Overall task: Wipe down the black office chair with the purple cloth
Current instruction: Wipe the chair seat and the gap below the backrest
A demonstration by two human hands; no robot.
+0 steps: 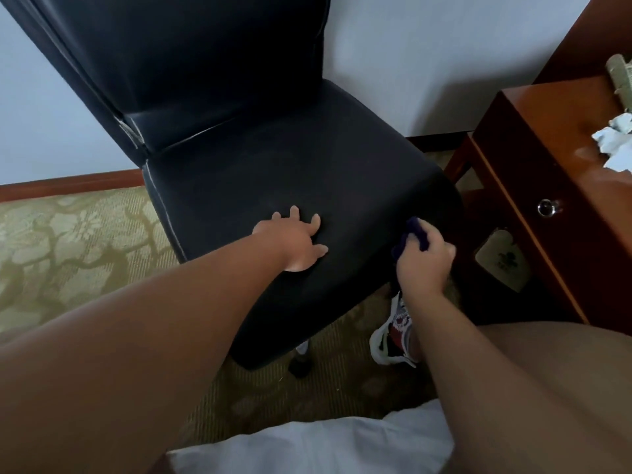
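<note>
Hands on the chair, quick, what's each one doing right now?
Left hand: open, fingers spread, resting flat on the black chair seat, holding nothing.
Right hand: closed on the purple cloth at the seat's right front edge.

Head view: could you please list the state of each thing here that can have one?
Black office chair: upright, seat bare.
Purple cloth: bunched in the right hand, at the seat's right edge.
Left hand: open, flat on the seat.
Desk drawer: closed.
</note>
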